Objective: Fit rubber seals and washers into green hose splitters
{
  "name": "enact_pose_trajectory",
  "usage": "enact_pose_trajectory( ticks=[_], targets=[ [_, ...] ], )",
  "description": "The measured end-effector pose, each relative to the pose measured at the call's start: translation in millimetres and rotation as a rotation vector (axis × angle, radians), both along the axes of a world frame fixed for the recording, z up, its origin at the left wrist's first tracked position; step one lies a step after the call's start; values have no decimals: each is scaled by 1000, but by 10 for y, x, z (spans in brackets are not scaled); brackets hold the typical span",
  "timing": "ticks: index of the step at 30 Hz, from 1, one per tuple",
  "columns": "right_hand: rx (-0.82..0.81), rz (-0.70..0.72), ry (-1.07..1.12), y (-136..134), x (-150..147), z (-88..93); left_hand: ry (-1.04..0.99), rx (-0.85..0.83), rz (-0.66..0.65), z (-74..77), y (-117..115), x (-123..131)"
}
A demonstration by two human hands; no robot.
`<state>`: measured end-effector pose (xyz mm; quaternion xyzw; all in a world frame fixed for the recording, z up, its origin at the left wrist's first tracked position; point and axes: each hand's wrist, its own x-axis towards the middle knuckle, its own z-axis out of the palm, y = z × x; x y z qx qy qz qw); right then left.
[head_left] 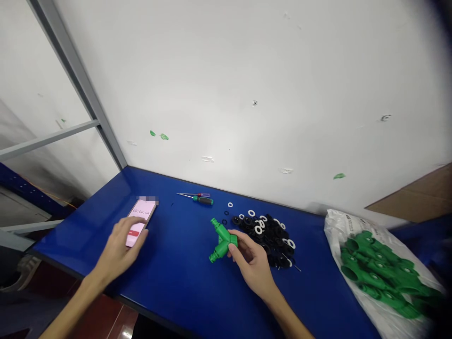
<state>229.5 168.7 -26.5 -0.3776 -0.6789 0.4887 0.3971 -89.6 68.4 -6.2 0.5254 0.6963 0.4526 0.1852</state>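
Observation:
My right hand (251, 260) grips a green Y-shaped plastic hose fitting (221, 240) just above the blue tabletop (176, 268), its two branches pointing left. My left hand (120, 247) rests over a phone (140, 221) lying flat on the table, with a fingertip on the lower part of its pink screen, which shows a timer. The other fingers of that hand are loosely spread. A pile of black and white rings and washers (268, 233) lies just right of the fitting.
Two small screwdrivers (197, 197) lie behind the fitting near the white wall. At the right, a white plastic bag (374, 273) holds several more green fittings. A grey metal frame (88, 99) rises at the left, and cardboard (413, 195) leans at the far right.

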Motion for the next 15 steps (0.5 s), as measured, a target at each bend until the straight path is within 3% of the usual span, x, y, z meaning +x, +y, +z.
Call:
enact_pose_trajectory(
  ticks=[4, 8, 12, 15],
  targets=[
    [-3, 27, 10, -18, -16, 5, -243, -73, -260, -30, 134, 523],
    [7, 55, -19, -40, -43, -10, -565, -188, -502, -69, 512, 960],
    [18, 60, -55, -51, -60, -54, -772, -301, -638, -131, 875, 1218],
    [71, 32, -103, -46, -51, -30, -857, -313, -657, -163, 977, 1298]
  ],
)
